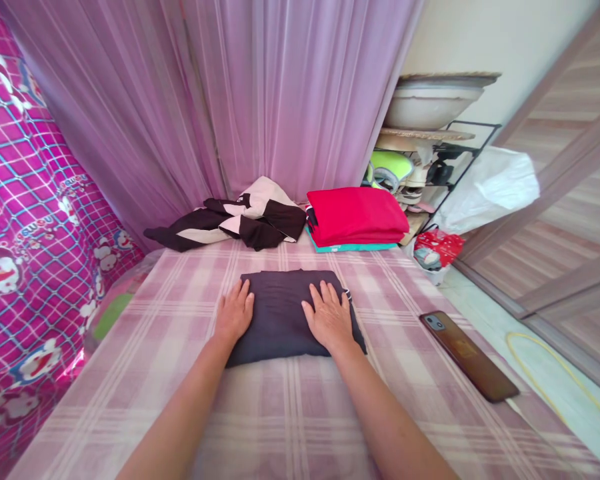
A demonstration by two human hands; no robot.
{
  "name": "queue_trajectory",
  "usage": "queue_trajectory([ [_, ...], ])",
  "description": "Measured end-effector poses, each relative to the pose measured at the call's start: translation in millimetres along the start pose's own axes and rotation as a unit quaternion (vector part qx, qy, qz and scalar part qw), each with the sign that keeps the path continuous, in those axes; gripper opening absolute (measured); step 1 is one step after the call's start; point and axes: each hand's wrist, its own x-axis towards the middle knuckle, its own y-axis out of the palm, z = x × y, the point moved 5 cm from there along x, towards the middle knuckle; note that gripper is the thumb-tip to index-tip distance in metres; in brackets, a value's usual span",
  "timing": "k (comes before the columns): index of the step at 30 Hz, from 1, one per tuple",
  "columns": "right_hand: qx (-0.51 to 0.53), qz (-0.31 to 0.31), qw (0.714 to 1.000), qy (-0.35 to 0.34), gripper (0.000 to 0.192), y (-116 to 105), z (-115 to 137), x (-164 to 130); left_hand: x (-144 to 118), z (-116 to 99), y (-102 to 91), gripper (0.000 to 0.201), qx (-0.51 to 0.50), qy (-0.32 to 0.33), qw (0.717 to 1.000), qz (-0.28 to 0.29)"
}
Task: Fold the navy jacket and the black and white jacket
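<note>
A dark navy folded garment [280, 320] lies flat on the plaid-covered table [180, 400] in front of me. My left hand [235, 312] rests palm down on its left edge, fingers stretched out. On its right part lies my right hand [330, 316], flat with the fingers spread. A bit of striped trim shows at the garment's right edge. Behind it, to the right, sits a stack of folded clothes with a red garment [360, 217] on top and a teal garment [355, 247] at the bottom. A crumpled black-and-white garment [260, 217] lies at the back left.
A phone [470, 357] with a cable lies near the table's right edge. Purple curtains [280, 93] hang behind the table. At the back right stands a rack [473, 157] with a large bowl [433, 103] and shoes. Pink patterned fabric [40, 220] hangs at the left.
</note>
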Motion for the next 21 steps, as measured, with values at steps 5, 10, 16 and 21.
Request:
queue_trajectory([
  [5,0.005,-0.028,1.0,-0.01,0.054,-1.6,-10.0,-24.4,-10.5,16.9,-4.6,0.053,-0.037,-0.007,0.999,0.022],
  [10,0.087,-0.112,0.988,-0.064,0.045,2.7,-38.8,-47.1,-24.0,32.5,-12.8,0.055,-0.147,0.02,0.989,0.012],
  [16,0.218,-0.115,0.962,-0.118,0.041,2.9,-100.9,-69.3,-76.6,50.9,-26.2,0.051,-0.271,0.02,0.96,-0.067],
  [21,0.229,-0.045,0.962,-0.138,0.05,2.0,-124.4,-82.4,-99.5,43.0,-38.9,0.039,-0.251,0.07,0.961,-0.087],
])
